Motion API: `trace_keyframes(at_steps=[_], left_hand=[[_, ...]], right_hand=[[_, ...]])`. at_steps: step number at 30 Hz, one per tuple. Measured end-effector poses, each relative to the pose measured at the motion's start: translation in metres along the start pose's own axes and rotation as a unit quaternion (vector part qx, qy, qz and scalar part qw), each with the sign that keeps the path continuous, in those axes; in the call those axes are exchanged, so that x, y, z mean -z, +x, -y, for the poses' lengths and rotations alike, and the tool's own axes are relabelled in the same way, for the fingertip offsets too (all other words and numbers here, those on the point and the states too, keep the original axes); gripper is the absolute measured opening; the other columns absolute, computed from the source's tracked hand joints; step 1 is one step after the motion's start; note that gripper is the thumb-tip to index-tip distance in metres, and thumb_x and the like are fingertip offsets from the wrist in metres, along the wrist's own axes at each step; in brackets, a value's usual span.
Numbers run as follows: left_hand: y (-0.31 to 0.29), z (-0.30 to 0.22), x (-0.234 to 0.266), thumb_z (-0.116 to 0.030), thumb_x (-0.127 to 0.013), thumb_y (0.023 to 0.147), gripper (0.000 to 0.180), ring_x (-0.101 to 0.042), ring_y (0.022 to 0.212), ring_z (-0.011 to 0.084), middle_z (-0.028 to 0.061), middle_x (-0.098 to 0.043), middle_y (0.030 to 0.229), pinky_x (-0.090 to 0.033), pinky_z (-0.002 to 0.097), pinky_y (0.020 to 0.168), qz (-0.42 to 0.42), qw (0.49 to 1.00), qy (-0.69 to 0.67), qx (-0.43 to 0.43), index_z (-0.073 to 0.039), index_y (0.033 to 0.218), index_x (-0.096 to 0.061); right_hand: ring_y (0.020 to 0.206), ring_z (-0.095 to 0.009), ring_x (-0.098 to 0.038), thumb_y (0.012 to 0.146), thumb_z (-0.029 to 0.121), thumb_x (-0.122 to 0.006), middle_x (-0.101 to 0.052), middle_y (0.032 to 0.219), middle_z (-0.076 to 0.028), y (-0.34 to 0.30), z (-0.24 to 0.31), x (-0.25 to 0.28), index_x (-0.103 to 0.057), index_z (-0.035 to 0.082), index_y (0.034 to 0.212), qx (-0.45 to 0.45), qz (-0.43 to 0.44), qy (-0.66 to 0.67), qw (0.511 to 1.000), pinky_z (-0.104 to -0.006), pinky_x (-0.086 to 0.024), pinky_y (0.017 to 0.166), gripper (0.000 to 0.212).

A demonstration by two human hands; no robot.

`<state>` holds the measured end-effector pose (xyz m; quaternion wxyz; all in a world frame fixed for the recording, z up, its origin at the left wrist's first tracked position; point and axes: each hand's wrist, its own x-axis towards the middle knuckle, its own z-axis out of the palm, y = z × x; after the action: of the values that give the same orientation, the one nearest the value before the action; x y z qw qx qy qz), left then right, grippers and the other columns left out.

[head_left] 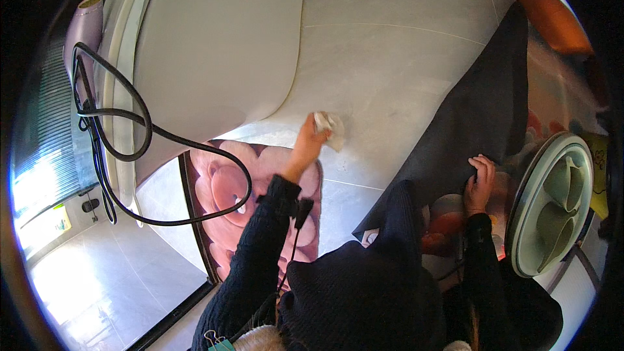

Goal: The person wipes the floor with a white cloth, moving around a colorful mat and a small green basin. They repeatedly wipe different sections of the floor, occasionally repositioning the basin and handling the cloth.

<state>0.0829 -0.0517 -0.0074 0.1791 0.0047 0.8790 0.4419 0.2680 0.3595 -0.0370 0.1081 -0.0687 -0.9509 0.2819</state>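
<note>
My left hand [309, 145] reaches forward over the grey tiled floor [364, 78]. Its fingers are closed on a crumpled white tissue [333, 133], pressed to the floor beside a damp-looking patch. To the right, a floor mat is folded back so that its dark underside [448, 127] faces up. My right hand [480, 184] grips the edge of that folded flap, with the mat's printed red and brown side [448, 221] showing beneath. Just left of my left forearm lies a pink bear-patterned mat [224, 188].
A lilac hair dryer [88, 23] hangs at the left, its looped black cord [162, 133] trailing over to the pink mat. A large smooth off-white fixture [214, 39] stands at the upper left. On the right sits a round pale green tub [520, 221].
</note>
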Motion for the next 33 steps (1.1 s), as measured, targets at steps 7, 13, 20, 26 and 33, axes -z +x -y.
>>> trace_keyframes(at_steps=[7,13,20,26,33], left_hand=[[0.045,0.004,0.008,-0.007,-0.065,0.078,0.038,-0.049,0.114,0.0354,0.0173,-0.054,0.119,-0.044,0.0425,0.096,-0.123,0.922,0.312,-0.192,-0.002,0.115,-0.060],[-0.013,0.001,-0.035,-0.009,-0.061,0.080,0.057,-0.048,0.113,0.0392,0.0192,-0.047,0.125,-0.044,0.0437,0.099,-0.093,0.897,0.370,-0.223,0.008,0.133,-0.047],[-0.091,0.004,-0.052,0.005,-0.059,0.074,0.056,-0.053,0.109,0.0371,0.0162,-0.053,0.118,-0.049,0.0440,0.092,-0.008,0.949,0.258,-0.179,-0.007,0.129,-0.055],[-0.095,-0.006,-0.044,-0.001,-0.069,0.075,0.052,-0.051,0.117,0.0387,0.0185,-0.048,0.128,-0.047,0.0454,0.096,0.020,0.948,0.247,-0.201,-0.007,0.126,-0.057],[-0.114,0.005,-0.045,-0.005,-0.068,0.078,0.066,-0.034,0.137,0.0443,0.0214,-0.031,0.148,-0.038,0.0465,0.111,0.091,0.924,0.297,-0.222,-0.004,0.139,-0.043]], right_hand=[[0.120,-0.033,-0.050,0.069,-0.017,-0.052,-0.054,0.119,-0.011,0.001,0.002,0.001,-0.058,0.009,0.115,-0.016,0.000,0.016,1.000,-0.0469,-0.038,0.104,0.052],[0.122,-0.033,-0.049,0.070,-0.017,-0.051,-0.054,0.119,-0.011,0.001,0.001,-0.001,-0.058,0.008,0.114,-0.017,0.003,0.015,1.000,-0.0475,-0.038,0.106,0.051],[0.121,-0.033,-0.050,0.071,-0.011,-0.046,-0.055,0.117,-0.014,-0.001,-0.002,-0.003,-0.059,0.005,0.113,-0.006,-0.013,0.006,1.000,-0.0473,-0.034,0.109,0.047],[0.122,-0.032,-0.049,0.069,-0.017,-0.050,-0.053,0.120,-0.011,-0.001,-0.005,0.001,-0.058,0.009,0.115,-0.006,0.006,0.010,1.000,-0.0463,-0.037,0.107,0.053],[0.122,-0.032,-0.048,0.069,-0.017,-0.050,-0.053,0.120,-0.011,-0.001,-0.002,0.000,-0.058,0.009,0.115,-0.011,0.003,0.029,1.000,-0.0461,-0.037,0.107,0.054]])
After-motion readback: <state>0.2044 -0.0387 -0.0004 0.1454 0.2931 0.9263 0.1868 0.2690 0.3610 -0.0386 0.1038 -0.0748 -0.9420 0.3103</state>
